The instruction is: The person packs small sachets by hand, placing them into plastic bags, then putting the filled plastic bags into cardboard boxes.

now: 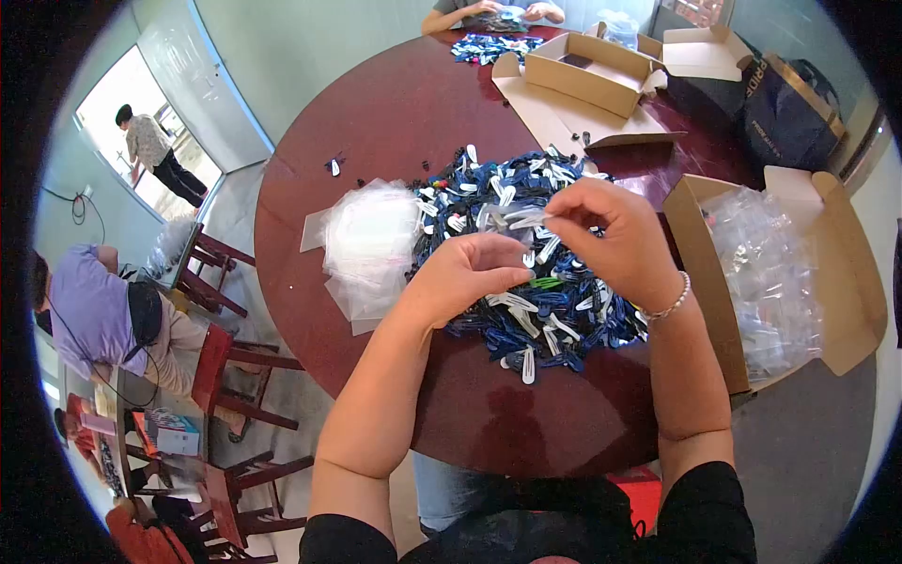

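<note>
My right hand [606, 221] is closed in a pinch above a heap of snap hair clips [564, 324], mostly dark blue and white. From its fingertips a small clear plastic bag [498, 218] reaches left, with pale hair clips showing in or against it. Just below the bag, my left hand [470, 273] has bent fingers, with a gap between thumb and forefinger. White clips lie close to its fingertips, and I see nothing clearly held there. Beside the heap, a stack of clear bags [371, 230] lies to the left.
A cardboard box [700, 273] of filled clear bags stands at the right. Open cartons [587, 75] lie on the far side of the round table [329, 122]. Across it, a person handles another clip pile [493, 47]. Stools [244, 376] and other people are at the left.
</note>
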